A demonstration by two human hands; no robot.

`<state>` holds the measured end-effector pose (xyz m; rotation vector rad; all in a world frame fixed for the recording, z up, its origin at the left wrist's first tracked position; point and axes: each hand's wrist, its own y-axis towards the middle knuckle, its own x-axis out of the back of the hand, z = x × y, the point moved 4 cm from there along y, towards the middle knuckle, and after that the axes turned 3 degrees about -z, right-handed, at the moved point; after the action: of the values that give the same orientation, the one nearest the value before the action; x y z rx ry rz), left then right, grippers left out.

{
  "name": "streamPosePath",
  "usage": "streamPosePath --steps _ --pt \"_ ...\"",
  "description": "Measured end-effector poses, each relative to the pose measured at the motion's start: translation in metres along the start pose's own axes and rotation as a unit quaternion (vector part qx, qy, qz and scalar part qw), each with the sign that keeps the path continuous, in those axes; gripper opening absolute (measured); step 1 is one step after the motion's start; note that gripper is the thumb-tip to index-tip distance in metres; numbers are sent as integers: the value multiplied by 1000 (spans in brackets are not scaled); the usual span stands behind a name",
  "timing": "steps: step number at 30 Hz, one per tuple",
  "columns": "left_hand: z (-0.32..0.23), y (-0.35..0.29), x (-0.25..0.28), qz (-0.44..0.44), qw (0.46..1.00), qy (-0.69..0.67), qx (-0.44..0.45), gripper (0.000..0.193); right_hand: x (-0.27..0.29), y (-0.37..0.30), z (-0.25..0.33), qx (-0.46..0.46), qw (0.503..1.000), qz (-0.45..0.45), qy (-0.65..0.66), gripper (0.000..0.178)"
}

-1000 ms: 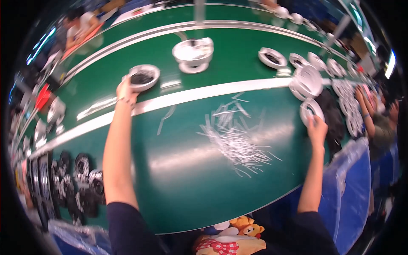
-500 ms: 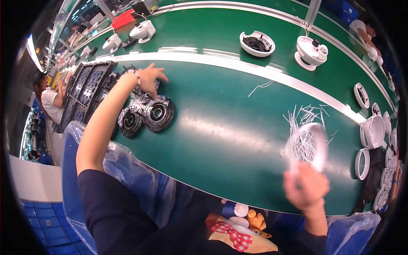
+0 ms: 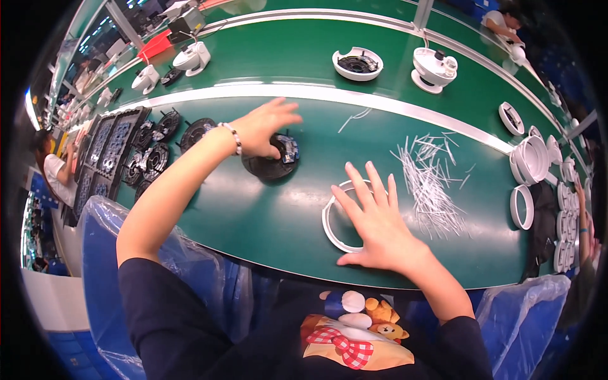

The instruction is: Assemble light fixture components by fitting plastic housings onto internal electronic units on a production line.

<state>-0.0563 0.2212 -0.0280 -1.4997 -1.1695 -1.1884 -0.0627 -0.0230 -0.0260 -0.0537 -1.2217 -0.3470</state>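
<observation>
My left hand (image 3: 263,130) is over a round black part (image 3: 269,170) with a blue component on its top right side. Its fingers are stretched out and spread, and the thumb overlaps the part's middle; whether they press on it is hard to see. Lower and to the right, a white ring (image 3: 329,229) lies on the green table. Across it spreads my right hand (image 3: 380,231), fingers wide apart and thumb by the near rim. The hand hides the ring's right side.
A loose pile of thin white strips (image 3: 430,183) lies right of the ring. More black round parts (image 3: 155,158) and a black tray (image 3: 107,152) stand at left. White rings (image 3: 522,207) are at far right. White housings (image 3: 358,65) sit beyond the pale rail (image 3: 304,92).
My left hand has moved right, and a black part now lies beneath it, away from the others. My right hand has brought the white ring left from the strips, set it down and spread its fingers.
</observation>
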Motion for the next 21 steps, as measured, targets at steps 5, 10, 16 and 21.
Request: streamPosePath --steps 5,10,16,21 --pt "39 1 -16 42 982 -100 154 61 -4 -6 -31 20 992 80 95 102" --pt "17 23 -29 18 916 -346 201 32 8 -8 -55 -52 978 -120 165 103" --pt "-57 77 -21 -166 785 -573 167 28 22 7 -109 -204 752 -412 471 98" --pt "-120 91 -46 -212 598 -765 109 38 14 1 -106 -291 850 -374 231 109"
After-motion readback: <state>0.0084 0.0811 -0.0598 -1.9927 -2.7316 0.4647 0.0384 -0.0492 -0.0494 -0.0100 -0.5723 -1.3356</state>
